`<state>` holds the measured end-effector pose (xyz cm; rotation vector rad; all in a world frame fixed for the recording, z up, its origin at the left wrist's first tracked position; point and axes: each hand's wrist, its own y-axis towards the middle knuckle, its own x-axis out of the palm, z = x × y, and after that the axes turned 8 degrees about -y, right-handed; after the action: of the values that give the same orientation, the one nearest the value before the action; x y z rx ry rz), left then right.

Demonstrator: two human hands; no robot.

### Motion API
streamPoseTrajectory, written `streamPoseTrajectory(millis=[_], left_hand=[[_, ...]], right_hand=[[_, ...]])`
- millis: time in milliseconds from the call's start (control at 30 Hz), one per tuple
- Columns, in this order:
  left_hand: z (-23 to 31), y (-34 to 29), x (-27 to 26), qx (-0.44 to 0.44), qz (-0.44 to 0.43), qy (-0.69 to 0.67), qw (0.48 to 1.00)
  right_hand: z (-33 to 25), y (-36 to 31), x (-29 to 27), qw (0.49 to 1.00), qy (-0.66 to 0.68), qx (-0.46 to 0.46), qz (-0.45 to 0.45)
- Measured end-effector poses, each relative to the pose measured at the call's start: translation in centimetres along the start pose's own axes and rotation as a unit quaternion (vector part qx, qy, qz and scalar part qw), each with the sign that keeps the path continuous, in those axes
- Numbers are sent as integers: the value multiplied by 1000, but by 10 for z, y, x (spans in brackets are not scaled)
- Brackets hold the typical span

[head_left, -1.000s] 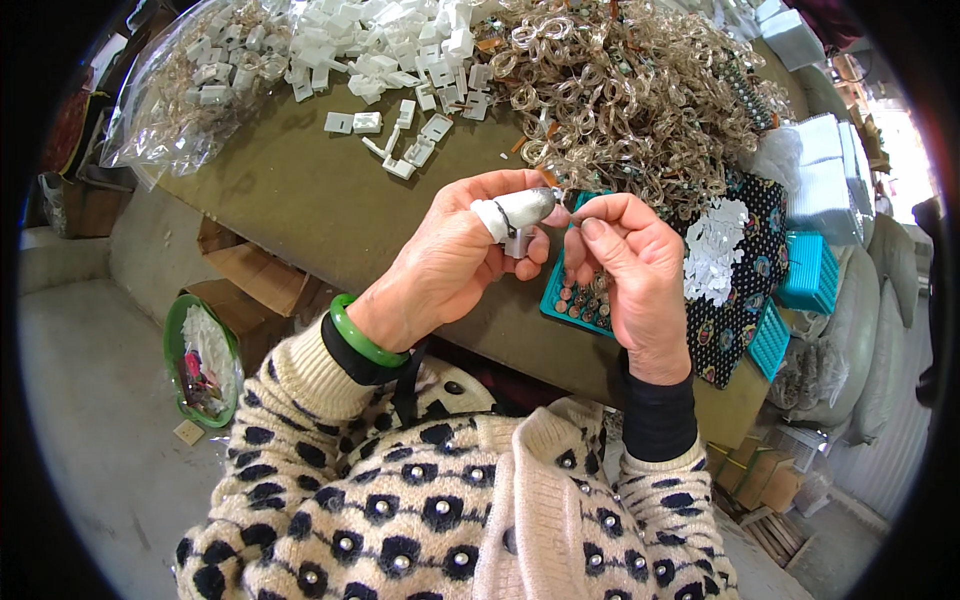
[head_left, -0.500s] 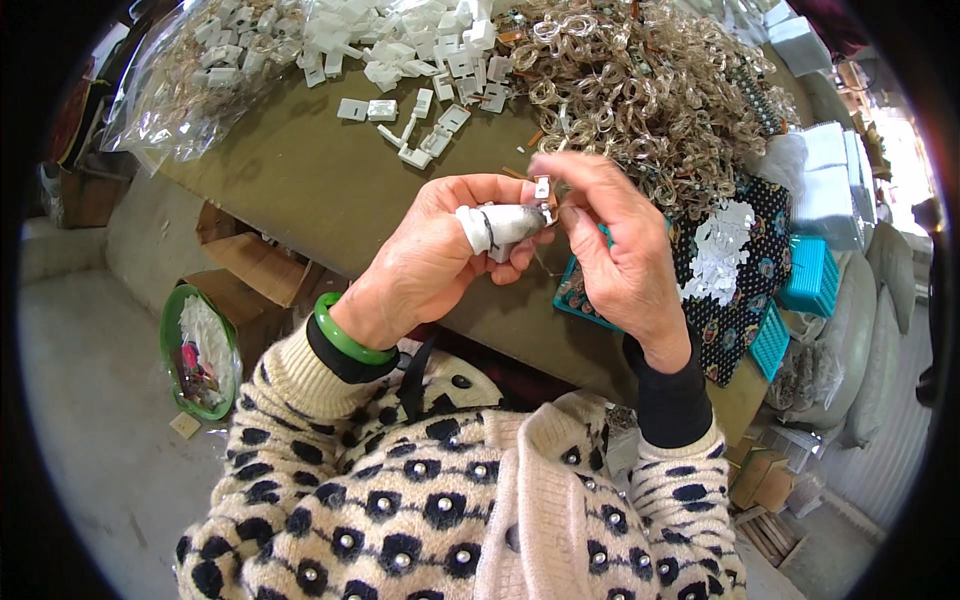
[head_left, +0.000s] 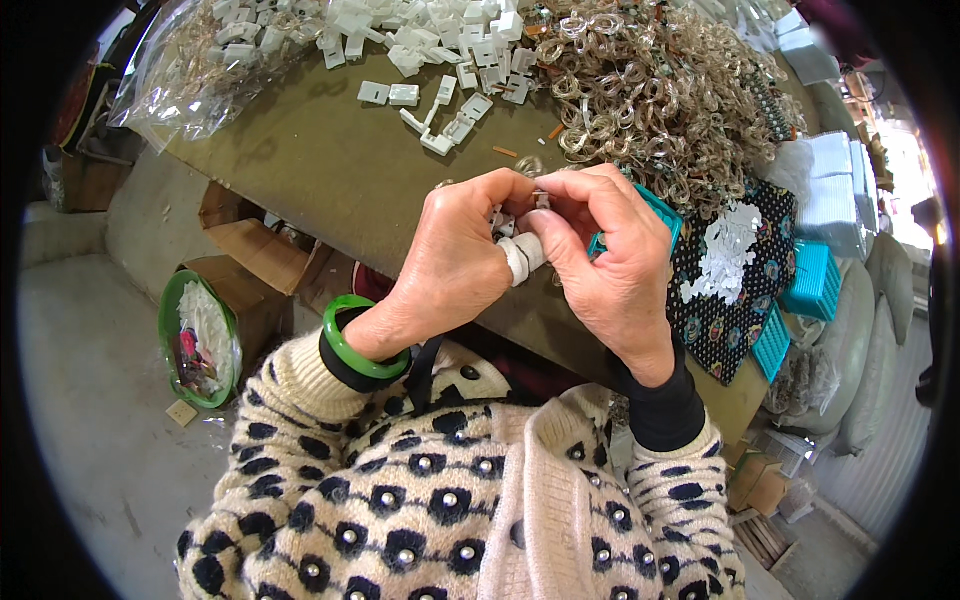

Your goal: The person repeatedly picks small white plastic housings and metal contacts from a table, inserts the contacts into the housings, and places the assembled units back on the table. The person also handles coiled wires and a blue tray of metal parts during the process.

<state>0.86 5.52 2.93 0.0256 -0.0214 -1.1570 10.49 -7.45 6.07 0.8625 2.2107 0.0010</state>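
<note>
My left hand (head_left: 450, 240) and my right hand (head_left: 615, 270) meet above the table, fingertips together. The left thumb wears a white cloth wrap (head_left: 522, 258). Inside the curl of the left fingers shows part of a small white plastic piece (head_left: 502, 222), mostly hidden by the hand. My right thumb and forefinger pinch a tiny pale part (head_left: 541, 200) against the left fingertips; its kind is too small to make out. Just beyond the fingers is a coil of thin clear wire (head_left: 530, 168), partly covered by the hands.
White plastic casings (head_left: 440, 40) are heaped at the far side, beside a large tangle of coiled clear wire (head_left: 650, 90). A clear bag (head_left: 180, 90) lies far left. A teal basket (head_left: 660, 215) and white flakes on dark patterned cloth (head_left: 775, 225) are right. A green tub (head_left: 235, 345) stands lower left.
My right hand has closed in on the left, its thumb and forefinger now pinching at the left fingertips. The left hand has turned and shifted right, hiding most of the white piece.
</note>
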Motion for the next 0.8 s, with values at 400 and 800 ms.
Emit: streamPoseTrajectory(millis=[400,800], left_hand=[[5,6,-14,-18,9,-103,994],[9,11,3,-60,-73,-104,990]], right_hand=[[26,-9,-13,843,494,211,22],[25,-18,-15,912,368,181,15]])
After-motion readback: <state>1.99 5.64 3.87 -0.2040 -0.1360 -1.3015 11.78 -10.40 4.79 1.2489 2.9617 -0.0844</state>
